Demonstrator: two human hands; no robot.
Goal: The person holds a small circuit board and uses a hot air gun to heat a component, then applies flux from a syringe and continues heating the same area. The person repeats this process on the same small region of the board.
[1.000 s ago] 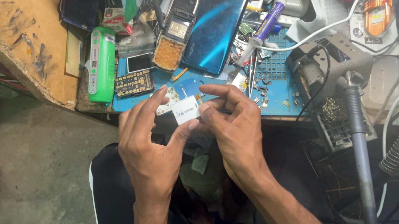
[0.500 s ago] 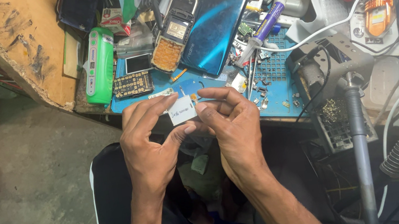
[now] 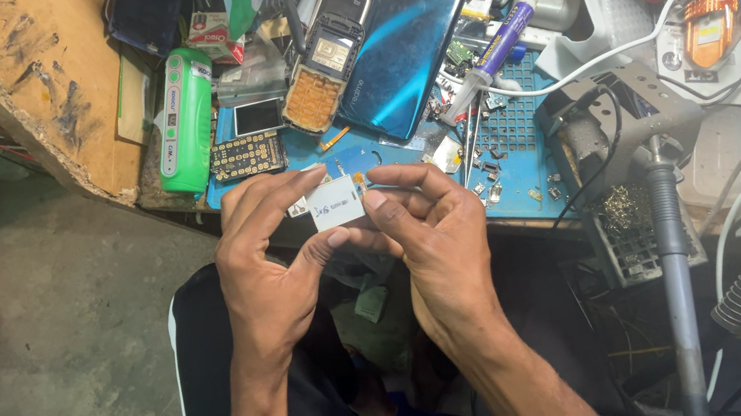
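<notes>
Left hand (image 3: 265, 272): fingers and thumb pinch the small white part (image 3: 336, 204).
Right hand (image 3: 437, 237): fingertips closed on the same part's right edge.
Part's place: held just over the desk (image 3: 64, 79) edge, near the blue mat (image 3: 509, 128).
Behind: dark blue phone (image 3: 407, 39).
</notes>
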